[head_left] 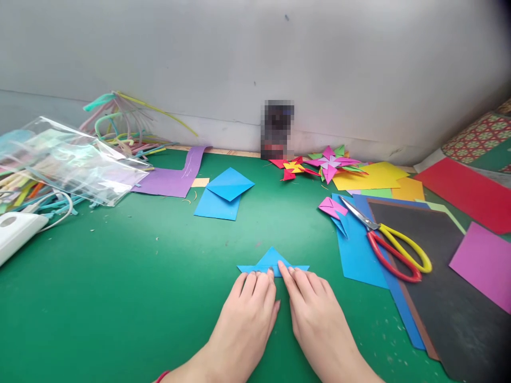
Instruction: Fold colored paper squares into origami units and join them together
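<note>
A small folded blue paper (272, 259) lies on the green table (120, 298), its triangular peak pointing away from me and a narrow strip across its lower part. My left hand (249, 311) rests on the strip's left part with the fingers close together, pressing the paper down. On the right part lies my right hand (315, 314), its index fingertip on the paper near the middle and the other fingers bent along the near edge. Part of the near edge is hidden under the fingertips.
Scissors (393, 244) lie on stacked dark and blue sheets at right. Folded paper stars (329, 164) sit at the back, two blue papers (217, 205) and a purple strip (171, 181) left of them. A plastic bag (80, 159) and a white power strip (18, 231) are at far left.
</note>
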`<state>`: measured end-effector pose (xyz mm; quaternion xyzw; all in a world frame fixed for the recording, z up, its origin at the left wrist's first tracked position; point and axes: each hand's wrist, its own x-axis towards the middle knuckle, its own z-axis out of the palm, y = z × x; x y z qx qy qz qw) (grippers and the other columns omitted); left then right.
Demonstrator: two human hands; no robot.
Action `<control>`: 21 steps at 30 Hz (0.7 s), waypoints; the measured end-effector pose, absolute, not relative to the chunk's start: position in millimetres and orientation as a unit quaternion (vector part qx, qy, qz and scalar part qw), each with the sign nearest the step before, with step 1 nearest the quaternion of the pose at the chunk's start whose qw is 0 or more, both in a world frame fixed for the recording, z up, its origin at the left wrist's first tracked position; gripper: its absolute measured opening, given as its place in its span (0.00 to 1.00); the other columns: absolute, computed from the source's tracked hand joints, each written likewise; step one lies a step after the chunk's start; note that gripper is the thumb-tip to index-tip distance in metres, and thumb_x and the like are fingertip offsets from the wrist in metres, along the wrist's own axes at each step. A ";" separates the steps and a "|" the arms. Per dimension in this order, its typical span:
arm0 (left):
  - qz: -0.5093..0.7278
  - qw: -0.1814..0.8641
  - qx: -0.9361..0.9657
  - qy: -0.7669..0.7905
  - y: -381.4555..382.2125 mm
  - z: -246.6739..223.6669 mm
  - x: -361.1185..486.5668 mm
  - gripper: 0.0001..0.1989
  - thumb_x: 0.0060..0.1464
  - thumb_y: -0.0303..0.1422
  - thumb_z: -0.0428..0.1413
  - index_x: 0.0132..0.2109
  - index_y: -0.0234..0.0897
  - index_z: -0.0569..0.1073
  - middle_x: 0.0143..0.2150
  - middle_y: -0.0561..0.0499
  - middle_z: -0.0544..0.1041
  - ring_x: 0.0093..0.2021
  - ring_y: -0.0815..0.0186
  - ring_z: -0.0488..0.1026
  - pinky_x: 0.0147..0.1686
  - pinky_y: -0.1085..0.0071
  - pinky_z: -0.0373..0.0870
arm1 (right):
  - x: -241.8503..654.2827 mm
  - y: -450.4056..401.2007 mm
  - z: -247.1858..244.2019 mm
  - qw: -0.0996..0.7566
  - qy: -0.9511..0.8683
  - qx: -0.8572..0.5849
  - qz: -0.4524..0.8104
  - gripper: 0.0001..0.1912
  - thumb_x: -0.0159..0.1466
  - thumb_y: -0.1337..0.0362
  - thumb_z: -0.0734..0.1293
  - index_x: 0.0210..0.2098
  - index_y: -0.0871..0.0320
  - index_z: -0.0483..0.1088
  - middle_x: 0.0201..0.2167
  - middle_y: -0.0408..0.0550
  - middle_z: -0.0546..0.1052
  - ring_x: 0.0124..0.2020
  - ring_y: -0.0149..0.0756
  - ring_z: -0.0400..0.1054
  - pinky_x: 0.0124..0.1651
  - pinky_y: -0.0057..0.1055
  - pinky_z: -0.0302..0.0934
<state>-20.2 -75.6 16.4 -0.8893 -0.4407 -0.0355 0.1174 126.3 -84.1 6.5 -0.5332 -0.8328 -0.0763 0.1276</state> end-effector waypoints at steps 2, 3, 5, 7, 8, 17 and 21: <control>-0.039 0.123 -0.888 -0.441 -75.0 17.3 -20.3 0.19 0.57 0.31 0.42 0.53 0.27 0.64 0.39 0.45 0.67 0.38 0.60 0.64 0.39 0.62 0.64 | 125.0 -82.6 6.5 0.125 -0.832 -0.533 -0.087 0.24 0.58 0.76 0.53 0.53 0.67 0.61 0.38 0.55 0.71 0.38 0.42 0.63 0.37 0.37 0.59; -0.042 0.125 -0.888 -0.441 -74.7 17.8 -20.4 0.19 0.57 0.32 0.42 0.53 0.27 0.64 0.38 0.45 0.67 0.38 0.60 0.64 0.39 0.62 0.64 | 124.6 -82.2 6.2 0.126 -0.832 -0.533 -0.091 0.23 0.57 0.76 0.53 0.53 0.67 0.61 0.38 0.55 0.71 0.38 0.42 0.62 0.37 0.37 0.59; -0.045 0.126 -0.888 -0.440 -74.1 18.8 -20.4 0.19 0.56 0.32 0.43 0.52 0.27 0.64 0.38 0.45 0.67 0.38 0.61 0.64 0.38 0.63 0.64 | 124.1 -82.3 5.4 0.128 -0.832 -0.532 -0.096 0.23 0.57 0.76 0.53 0.52 0.67 0.61 0.38 0.55 0.71 0.38 0.42 0.62 0.37 0.37 0.60; -0.046 0.126 -0.888 -0.440 -73.6 19.6 -20.3 0.18 0.56 0.32 0.43 0.52 0.28 0.65 0.38 0.45 0.67 0.38 0.61 0.64 0.38 0.63 0.64 | 124.0 -83.5 4.4 0.127 -0.832 -0.530 -0.100 0.24 0.57 0.76 0.53 0.52 0.67 0.61 0.39 0.55 0.71 0.39 0.42 0.62 0.38 0.37 0.60; -0.045 0.125 -0.888 -0.440 -73.4 19.7 -20.1 0.18 0.56 0.32 0.43 0.52 0.29 0.65 0.38 0.45 0.67 0.37 0.61 0.64 0.38 0.63 0.64 | 124.0 -84.4 3.9 0.126 -0.832 -0.530 -0.102 0.24 0.57 0.77 0.53 0.52 0.67 0.61 0.39 0.55 0.71 0.40 0.42 0.62 0.39 0.37 0.60; -0.052 0.126 -0.881 -0.453 -79.1 13.7 -19.3 0.20 0.57 0.31 0.43 0.54 0.28 0.63 0.42 0.43 0.68 0.42 0.59 0.65 0.43 0.62 0.63 | 121.2 -85.5 2.2 0.135 -0.828 -0.529 -0.127 0.22 0.57 0.77 0.54 0.50 0.68 0.63 0.40 0.56 0.71 0.41 0.42 0.62 0.39 0.37 0.60; -0.064 0.132 -0.883 -0.446 -81.5 14.0 -19.3 0.19 0.56 0.30 0.43 0.53 0.28 0.65 0.44 0.42 0.69 0.44 0.58 0.66 0.42 0.62 0.64 | 120.9 -84.6 1.0 0.137 -0.829 -0.530 -0.120 0.22 0.58 0.77 0.53 0.50 0.67 0.63 0.40 0.56 0.72 0.41 0.43 0.62 0.39 0.38 0.60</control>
